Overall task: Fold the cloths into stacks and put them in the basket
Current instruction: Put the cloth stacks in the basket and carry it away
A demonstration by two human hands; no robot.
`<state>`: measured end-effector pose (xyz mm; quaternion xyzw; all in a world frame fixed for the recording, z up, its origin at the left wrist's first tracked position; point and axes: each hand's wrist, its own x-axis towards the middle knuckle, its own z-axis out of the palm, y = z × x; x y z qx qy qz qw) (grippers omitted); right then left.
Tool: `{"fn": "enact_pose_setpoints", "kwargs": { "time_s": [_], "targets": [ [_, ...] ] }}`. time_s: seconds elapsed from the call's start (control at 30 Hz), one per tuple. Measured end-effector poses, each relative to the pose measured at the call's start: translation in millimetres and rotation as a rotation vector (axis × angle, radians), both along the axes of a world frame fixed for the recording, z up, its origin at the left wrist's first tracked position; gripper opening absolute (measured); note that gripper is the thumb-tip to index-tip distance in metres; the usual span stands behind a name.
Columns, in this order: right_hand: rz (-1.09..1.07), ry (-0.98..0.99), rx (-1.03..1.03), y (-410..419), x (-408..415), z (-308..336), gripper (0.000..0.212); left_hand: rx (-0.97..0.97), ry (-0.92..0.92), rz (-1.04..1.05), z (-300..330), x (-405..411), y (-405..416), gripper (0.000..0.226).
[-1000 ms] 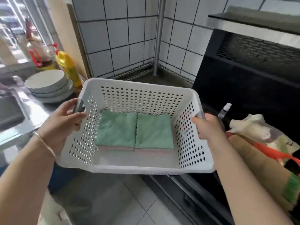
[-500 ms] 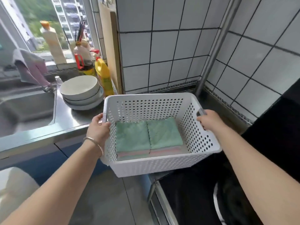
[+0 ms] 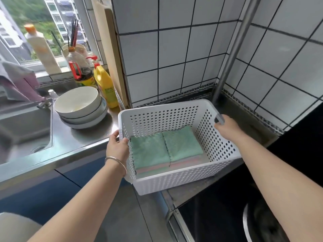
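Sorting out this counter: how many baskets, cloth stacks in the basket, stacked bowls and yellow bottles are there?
Basket: 1
Cloth stacks: 2
Bowls: 3, as far as the rims show
Yellow bottle: 1
Total: 7

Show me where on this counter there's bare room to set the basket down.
Bare steel lies in the tiled corner behind the basket, between the pipe and the black stove. The counter by the sink is crowded with stacked bowls and the yellow bottle; only its front edge is free.
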<state>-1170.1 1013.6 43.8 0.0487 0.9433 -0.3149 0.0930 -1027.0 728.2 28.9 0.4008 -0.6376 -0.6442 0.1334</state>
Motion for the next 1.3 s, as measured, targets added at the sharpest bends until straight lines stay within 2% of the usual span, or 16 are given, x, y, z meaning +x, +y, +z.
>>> {"fn": "enact_pose_setpoints", "kwargs": {
  "time_s": [0.1, 0.23, 0.37, 0.53, 0.9, 1.07, 1.2, 1.27, 1.3],
  "targets": [
    [0.075, 0.056, 0.282, -1.1, 16.6, -5.1, 0.069, 0.015, -0.007, 0.018, -2.4, -5.8, 3.8, 0.042],
    [0.168, 0.222, 0.401, -10.7, 53.3, -5.9, 0.066, 0.077, 0.015, 0.069, -6.5, -20.0, 21.6, 0.045],
    [0.25, 0.213, 0.365, -27.4, 86.2, -15.3, 0.052, 0.147, 0.041, 0.119, -9.0, -39.4, 51.1, 0.046],
    [0.266, 0.164, 0.336, -14.4, 77.6, -21.2, 0.05, 0.294, 0.097, 0.148, -7.2, -67.4, 75.4, 0.047],
    [0.253, 0.098, 0.328, 10.3, 32.2, -24.8, 0.047, 0.531, 0.182, -0.014, -7.6, -111.9, 77.7, 0.053],
    [0.254, 0.105, 0.323, 14.9, 21.9, -28.1, 0.045, 0.521, 0.173, -0.045, -14.2, -118.5, 79.9, 0.051],
    [0.256, 0.11, 0.298, 17.4, 20.3, -30.9, 0.046, 0.486, 0.111, -0.187, -12.4, -117.8, 71.7, 0.05],
    [0.238, 0.126, 0.207, 18.2, 21.0, -30.7, 0.047, 0.374, 0.044, -0.279, -15.0, -106.7, 59.4, 0.053],
    [0.159, 0.141, 0.083, 17.9, 23.8, -21.4, 0.046, 0.278, -0.004, -0.308, -17.8, -93.4, 52.3, 0.056]
  ]
}}
